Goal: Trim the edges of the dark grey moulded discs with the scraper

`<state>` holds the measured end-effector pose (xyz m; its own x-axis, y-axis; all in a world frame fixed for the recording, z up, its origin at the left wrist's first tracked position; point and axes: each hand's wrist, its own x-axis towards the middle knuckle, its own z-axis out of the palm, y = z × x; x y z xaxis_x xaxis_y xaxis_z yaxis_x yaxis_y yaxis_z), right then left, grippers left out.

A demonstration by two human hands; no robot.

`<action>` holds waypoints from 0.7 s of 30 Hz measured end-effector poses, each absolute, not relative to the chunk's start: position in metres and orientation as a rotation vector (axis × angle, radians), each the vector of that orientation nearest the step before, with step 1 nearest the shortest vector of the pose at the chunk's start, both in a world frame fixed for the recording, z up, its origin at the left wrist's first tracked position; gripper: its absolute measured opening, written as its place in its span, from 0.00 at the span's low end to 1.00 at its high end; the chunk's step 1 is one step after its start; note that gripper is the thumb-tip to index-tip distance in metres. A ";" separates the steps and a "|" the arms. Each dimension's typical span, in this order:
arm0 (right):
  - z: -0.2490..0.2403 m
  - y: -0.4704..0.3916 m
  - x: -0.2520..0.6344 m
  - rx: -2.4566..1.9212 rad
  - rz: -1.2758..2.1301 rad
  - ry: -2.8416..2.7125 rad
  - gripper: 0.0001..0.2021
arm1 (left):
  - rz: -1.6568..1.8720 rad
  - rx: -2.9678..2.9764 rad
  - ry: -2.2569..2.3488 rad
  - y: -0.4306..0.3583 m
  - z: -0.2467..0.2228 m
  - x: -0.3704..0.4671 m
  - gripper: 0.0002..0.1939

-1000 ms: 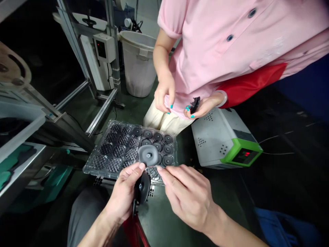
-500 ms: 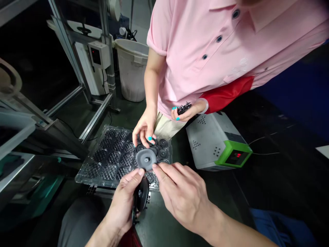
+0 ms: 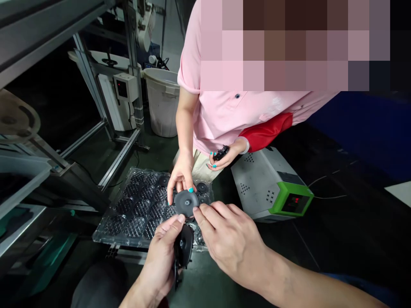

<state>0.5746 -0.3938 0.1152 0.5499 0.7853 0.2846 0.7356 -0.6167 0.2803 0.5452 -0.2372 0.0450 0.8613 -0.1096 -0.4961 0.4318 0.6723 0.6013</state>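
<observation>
Above the tray (image 3: pixel 135 226) of dark discs (image 3: pixel 202 188), left hand (image 3: pixel 160 252), holding black parts (image 3: pixel 185 249), and right hand (image 3: pixel 233 237) pinch 1 grey disc (image 3: pixel 183 200)

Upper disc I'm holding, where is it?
In the head view, the upper disc is just left of centre, between your left hand and right hand, overlapping the tray.

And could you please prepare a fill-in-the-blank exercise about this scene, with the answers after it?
The person's left hand pinches the upper disc, and the person's ____ hand touches its edge.
The co-worker's shirt is ____.
The sleeve near the co-worker's white bracelet is ____.
The box has a ____ frame around its display.

Missing words: right; pink; red; green.
</observation>
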 end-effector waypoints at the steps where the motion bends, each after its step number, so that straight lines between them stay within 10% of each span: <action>1: 0.118 -0.394 0.576 2.628 0.577 1.320 0.18 | -0.315 0.793 0.432 -0.238 0.046 0.547 0.24; 21: 0.167 -0.389 0.633 2.597 0.920 1.050 0.20 | -0.193 1.132 0.267 -0.223 0.041 0.558 0.28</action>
